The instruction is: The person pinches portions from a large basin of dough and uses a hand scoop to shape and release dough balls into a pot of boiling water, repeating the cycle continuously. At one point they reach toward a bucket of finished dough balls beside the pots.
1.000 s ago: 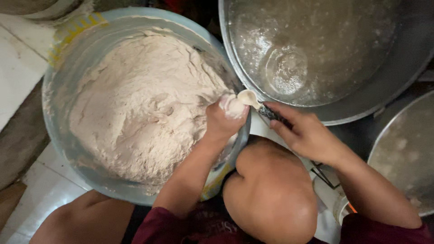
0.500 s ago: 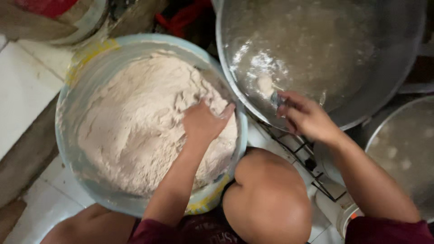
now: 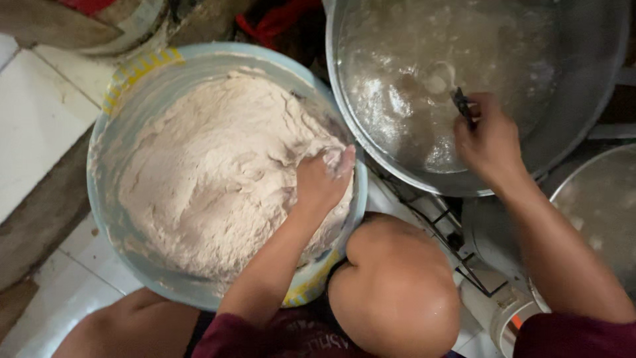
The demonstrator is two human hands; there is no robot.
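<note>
While the left hand (image 3: 321, 179) is digging, fingers curled, into the dough (image 3: 212, 172), the right hand (image 3: 487, 139) is gripping a dark spoon (image 3: 462, 105) over the far-right pot (image 3: 596, 99).

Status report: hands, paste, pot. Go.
Left hand dug into paste, grip hidden. Right hand shut on spoon over pot. Nothing in the way.
</note>
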